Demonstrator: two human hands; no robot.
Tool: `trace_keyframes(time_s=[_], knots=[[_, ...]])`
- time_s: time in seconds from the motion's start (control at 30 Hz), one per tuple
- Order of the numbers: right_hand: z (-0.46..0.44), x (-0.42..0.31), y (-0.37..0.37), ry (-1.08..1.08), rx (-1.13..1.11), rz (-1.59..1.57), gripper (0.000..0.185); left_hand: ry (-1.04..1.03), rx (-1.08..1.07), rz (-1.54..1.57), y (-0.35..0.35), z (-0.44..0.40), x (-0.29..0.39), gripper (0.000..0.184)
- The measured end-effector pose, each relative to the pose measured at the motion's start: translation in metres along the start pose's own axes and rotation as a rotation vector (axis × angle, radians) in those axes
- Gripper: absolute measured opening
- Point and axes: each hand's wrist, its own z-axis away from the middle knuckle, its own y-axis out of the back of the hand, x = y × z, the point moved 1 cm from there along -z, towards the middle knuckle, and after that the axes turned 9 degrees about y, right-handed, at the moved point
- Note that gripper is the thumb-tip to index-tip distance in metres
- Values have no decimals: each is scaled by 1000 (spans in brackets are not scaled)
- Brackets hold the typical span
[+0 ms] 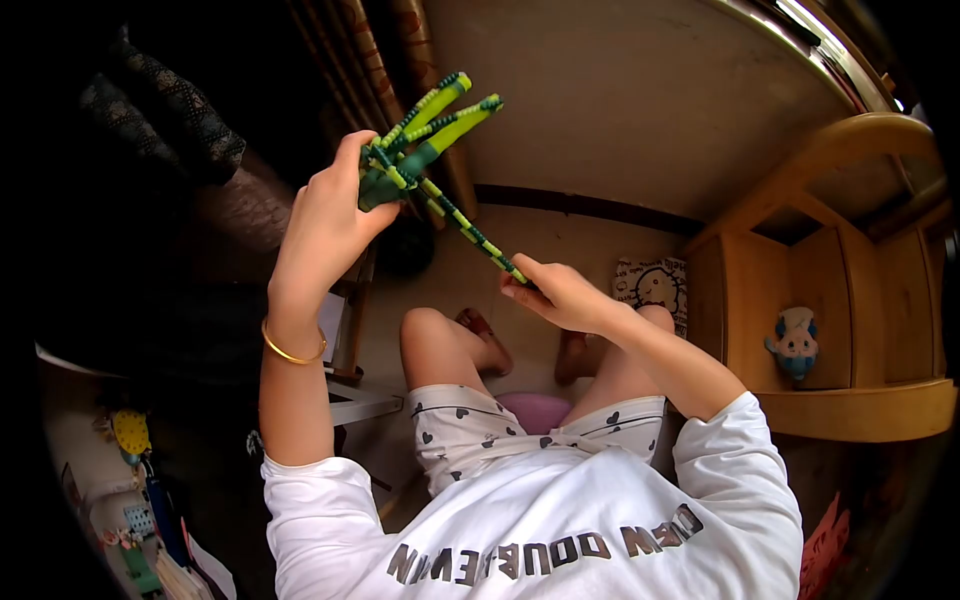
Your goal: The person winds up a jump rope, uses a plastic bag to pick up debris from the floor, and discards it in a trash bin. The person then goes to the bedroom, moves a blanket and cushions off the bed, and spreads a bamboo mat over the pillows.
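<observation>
"Where is the green beaded piece point(415, 160)?" "Raised before the curtain point(400, 60); the left hand point(345, 195) grips its thick end."

"And the right hand point(560, 295)?" "Closed on the tip of its beaded strand point(470, 232), perhaps pinching; the fingers hide it."

White shirt point(580, 515) (bottom edge) cropped

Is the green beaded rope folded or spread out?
Folded: several lengths of the beaded rope bunch at the left hand, beside one reaching the right hand.
</observation>
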Motion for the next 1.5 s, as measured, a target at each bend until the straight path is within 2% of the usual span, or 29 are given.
trace_keyframes(time_s=[0.1,0.17,0.3,0.33,0.37,0.43,0.5,0.53,0.57,0.6,0.63,0.67,0.7,0.73,0.77,0.93,1.03,1.07,1.17,1.3,1.4,1.5], knots=[[-18,-42,38,238,35,306,15,24,-22,-322,-7,4,-2,56],[-36,-71,70,288,25,333,17,-49,-41,-391,-16,9,-1,52],[-78,-90,112,563,94,286,23,-287,-231,-272,-26,21,13,48],[-85,-87,116,523,70,198,23,-338,-284,-187,-27,25,17,47],[-88,-88,121,394,31,105,24,-387,-336,-102,-28,28,22,47],[-93,-67,120,258,7,-58,25,-362,-472,7,-19,32,38,46],[-91,-34,105,277,7,-281,29,-365,-388,142,-14,35,37,49],[-82,-34,100,117,-60,-366,28,-336,-360,202,-11,34,37,49],[-78,-16,86,111,-65,-360,27,-305,-333,262,-8,34,38,50],[-62,8,61,125,84,-327,26,-274,-306,323,-6,34,38,51],[-54,10,49,64,82,-357,25,-313,-239,340,-8,31,32,55],[-45,12,38,3,82,-388,25,-239,-203,431,-11,30,29,56],[-43,3,33,-134,-71,-481,25,-165,-168,521,-13,28,26,58],[-35,2,26,-143,-94,-362,27,-214,-95,505,-13,26,23,67],[-27,-1,20,-93,-76,-321,23,-160,-59,507,-10,26,26,72],[-8,-26,29,46,24,61,15,-20,99,-63,-20,22,3,73],[-18,-52,57,206,75,369,23,29,21,-317,-27,23,-2,71],[-24,-65,71,204,48,401,27,-34,37,-325,-30,26,-3,71],[-42,-83,102,332,62,450,25,-123,-164,-331,-31,29,-3,71],[-62,-88,123,449,2,241,22,-299,-441,-6,-27,40,21,65],[-69,-72,123,492,-12,46,20,-348,-507,142,-28,47,30,62],[-57,-51,107,45,-32,-390,21,-288,-406,342,-21,53,34,65]])
